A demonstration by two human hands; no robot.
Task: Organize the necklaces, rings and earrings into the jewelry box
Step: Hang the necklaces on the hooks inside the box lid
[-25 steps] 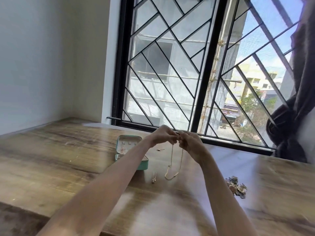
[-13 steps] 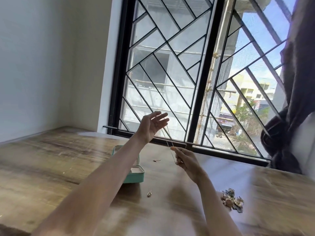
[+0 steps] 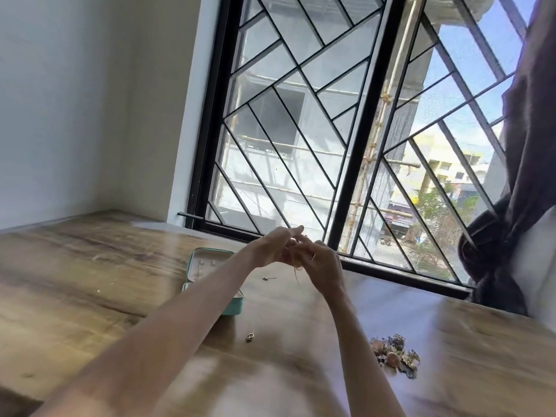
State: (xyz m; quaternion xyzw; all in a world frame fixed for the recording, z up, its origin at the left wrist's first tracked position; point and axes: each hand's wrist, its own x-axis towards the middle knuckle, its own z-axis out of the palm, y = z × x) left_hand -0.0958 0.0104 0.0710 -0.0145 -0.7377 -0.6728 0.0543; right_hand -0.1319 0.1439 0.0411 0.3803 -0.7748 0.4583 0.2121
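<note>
A thin gold necklace (image 3: 298,276) is being pinched by the left hand (image 3: 278,246) and right hand (image 3: 323,261) mid-frame; it should be gathered slowly, then lowered into the teal jewelry box (image 3: 210,266) at left

1. A wooden table (image 3: 75,281) fills the lower part.
2. The white wall (image 3: 75,100) stands at the left.
3. A black-framed window (image 3: 358,145) with slanted bars lets daylight in.
4. A dark curtain (image 3: 517,206) hangs at the right.
</note>
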